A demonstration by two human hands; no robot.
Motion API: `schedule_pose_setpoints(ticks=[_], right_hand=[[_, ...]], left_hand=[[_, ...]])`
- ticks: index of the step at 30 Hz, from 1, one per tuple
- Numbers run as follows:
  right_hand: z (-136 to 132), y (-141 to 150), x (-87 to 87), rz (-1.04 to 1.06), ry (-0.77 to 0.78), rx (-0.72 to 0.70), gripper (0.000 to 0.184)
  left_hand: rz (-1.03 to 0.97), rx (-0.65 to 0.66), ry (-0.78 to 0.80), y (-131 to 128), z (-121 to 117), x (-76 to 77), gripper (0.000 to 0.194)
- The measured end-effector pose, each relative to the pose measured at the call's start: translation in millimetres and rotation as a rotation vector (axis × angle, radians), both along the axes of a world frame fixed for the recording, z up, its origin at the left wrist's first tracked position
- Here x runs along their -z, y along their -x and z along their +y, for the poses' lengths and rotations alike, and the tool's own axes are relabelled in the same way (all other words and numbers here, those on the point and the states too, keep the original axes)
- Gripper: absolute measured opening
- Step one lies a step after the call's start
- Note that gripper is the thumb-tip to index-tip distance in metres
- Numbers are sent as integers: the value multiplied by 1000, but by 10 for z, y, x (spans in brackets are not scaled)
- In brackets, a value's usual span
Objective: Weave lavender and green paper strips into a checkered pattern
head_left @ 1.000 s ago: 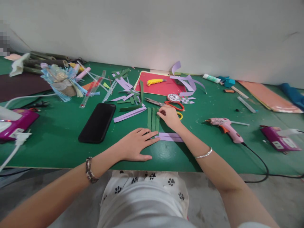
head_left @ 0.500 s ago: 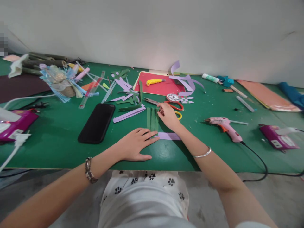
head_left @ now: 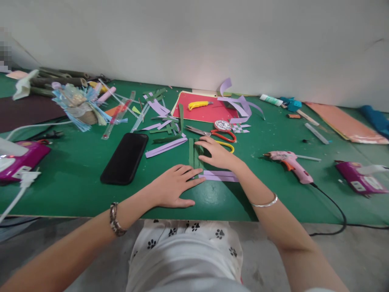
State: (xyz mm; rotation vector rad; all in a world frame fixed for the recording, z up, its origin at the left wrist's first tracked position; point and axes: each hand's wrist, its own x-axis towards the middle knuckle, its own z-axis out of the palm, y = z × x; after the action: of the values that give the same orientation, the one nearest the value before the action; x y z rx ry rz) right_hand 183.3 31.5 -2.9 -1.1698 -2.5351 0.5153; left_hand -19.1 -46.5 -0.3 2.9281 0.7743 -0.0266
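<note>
Several green paper strips (head_left: 191, 155) lie side by side on the table, pointing away from me. At their near ends they meet two purple paper strips (head_left: 222, 175) that run crosswise to the right. My left hand (head_left: 174, 187) lies flat with fingers apart, its fingertips covering the place where green and purple meet. Over the green strips' far part, my right hand (head_left: 218, 155) is open, fingertips touching or just above them; which of the two I cannot tell. Scissors (head_left: 223, 136) with red and yellow handles lie just behind my right hand.
On the left lie a black phone (head_left: 124, 158), a folded purple strip (head_left: 166, 147) and loose paper strips (head_left: 156, 104). A yellow cutter (head_left: 199, 105) rests on red paper (head_left: 212, 114). At the right are a pink glue gun (head_left: 290, 164) with its cord and a purple power box (head_left: 360, 177).
My right hand has opened from a pinch at the green strips' far ends and come slightly nearer, its fingers now spread over them. My left hand stays in place.
</note>
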Motion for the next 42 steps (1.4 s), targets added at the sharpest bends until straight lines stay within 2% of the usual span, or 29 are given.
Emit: schedule_pose_setpoints(ticks=[4, 9, 19, 23, 25, 27, 29, 32, 36, 42], right_hand=[[-48, -76, -97, -77, 175, -71, 66], [-49, -75, -113, -122, 218, -46, 67], [29, -11, 13, -56, -20, -3, 37], [48, 5, 72, -17, -99, -2, 34], [58, -4, 77, 33, -129, -12, 37], [62, -15, 63, 80, -163, -19, 38], [56, -19, 38, 111, -204, -5, 35], [28, -9, -2, 130, -254, 59, 30], [-12, 2, -37, 119, -253, 90, 27], [-50, -4, -70, 94, -251, 106, 25]], left_hand=[[14, -2, -8, -2, -1, 4, 65], [8, -1, -8, -2, -3, 8, 64], [-12, -1, 8, -2, -10, 32, 64], [-90, 3, 15, 2, -8, -12, 66], [-161, -69, -8, 44, 48, -78, 65], [-197, -277, -103, 130, 147, -154, 56], [-157, -492, -196, 247, 266, -210, 41], [-5, -669, -236, 409, 412, -216, 33], [67, -723, -207, 478, 479, -131, 26], [-27, -730, -201, 470, 465, -60, 22]])
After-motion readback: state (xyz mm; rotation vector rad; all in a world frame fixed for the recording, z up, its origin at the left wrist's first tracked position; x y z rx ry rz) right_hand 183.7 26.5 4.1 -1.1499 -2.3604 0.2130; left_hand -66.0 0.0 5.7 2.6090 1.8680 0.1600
